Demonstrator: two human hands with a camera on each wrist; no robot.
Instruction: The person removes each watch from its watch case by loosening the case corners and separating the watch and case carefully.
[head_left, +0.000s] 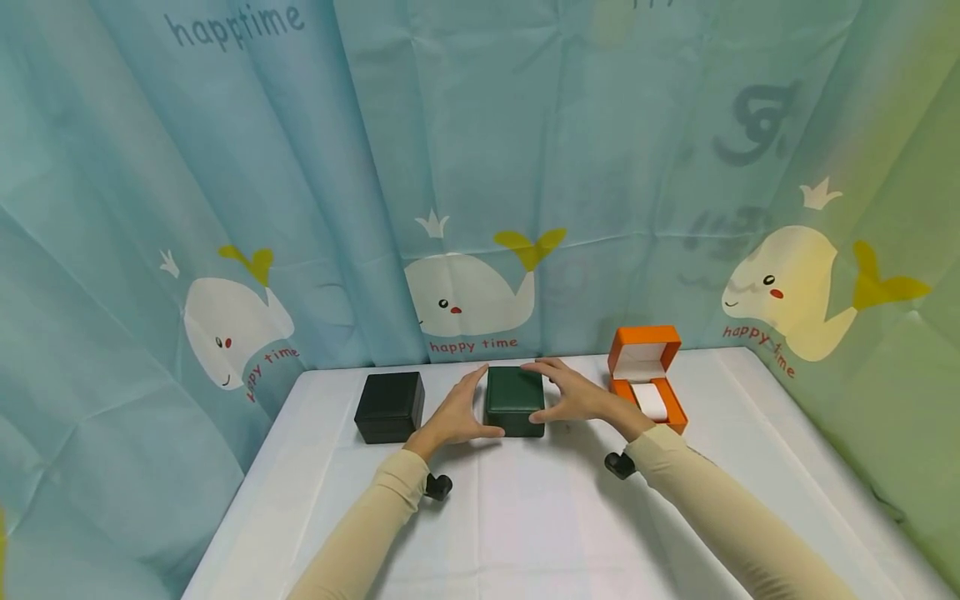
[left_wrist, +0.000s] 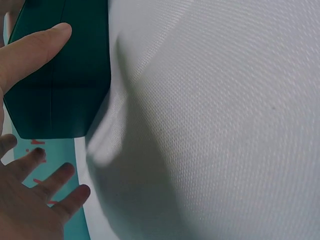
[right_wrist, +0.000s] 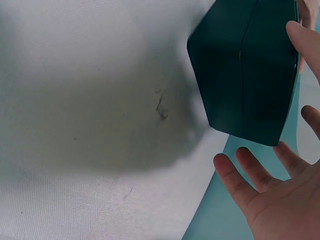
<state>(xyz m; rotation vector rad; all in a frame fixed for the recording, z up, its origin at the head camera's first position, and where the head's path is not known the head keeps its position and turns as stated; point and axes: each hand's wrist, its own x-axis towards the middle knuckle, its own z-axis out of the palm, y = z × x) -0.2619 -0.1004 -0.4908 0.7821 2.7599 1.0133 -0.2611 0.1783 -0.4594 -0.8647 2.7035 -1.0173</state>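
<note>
A closed dark green box (head_left: 514, 390) stands near the back of the white table, with a hand on either side. My left hand (head_left: 450, 417) curves around its left side, thumb (left_wrist: 42, 47) across the front in the left wrist view. The other left fingers (left_wrist: 52, 180) are spread beyond the back corner. On the right, my right hand (head_left: 573, 396) has its thumb (right_wrist: 302, 40) at the lid edge. Its remaining fingers (right_wrist: 235, 180) fan out near the box's back corner. Both palms stand away from the box.
A closed black box (head_left: 390, 407) is left of my left hand. Behind my right wrist an orange box (head_left: 647, 335) stands with its lid raised and a white cushion (head_left: 649, 402) inside. A blue curtain (head_left: 480, 167) with printed whales hangs behind the table (head_left: 517, 533).
</note>
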